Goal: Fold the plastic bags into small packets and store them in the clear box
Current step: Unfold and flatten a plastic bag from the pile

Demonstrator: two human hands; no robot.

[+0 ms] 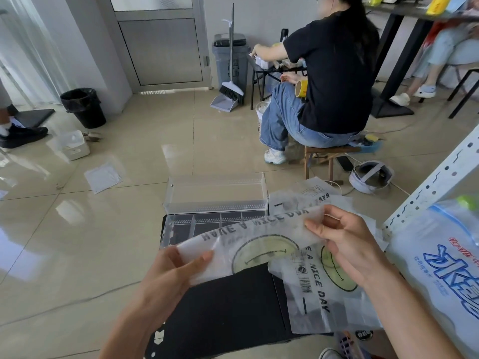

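Observation:
A frosted plastic bag (248, 244) printed with a smiley face and "HAVE A NICE DAY" hangs stretched between my hands above a black board (228, 307). My left hand (178, 270) pinches its left end between thumb and fingers. My right hand (344, 244) pinches its right end. More bags of the same print (318, 301) lie flat on the right part of the board. Behind the held bag stands the clear box (181, 224), its lid (217, 193) raised and thin dividers showing inside.
A white metal shelf post (427, 193) and a large printed bag (445, 270) stand close on the right. A person in black sits on a stool (324, 156) ahead. A folded sheet (103, 177), a white tub (72, 145) and a black bin (84, 106) are on the tiled floor.

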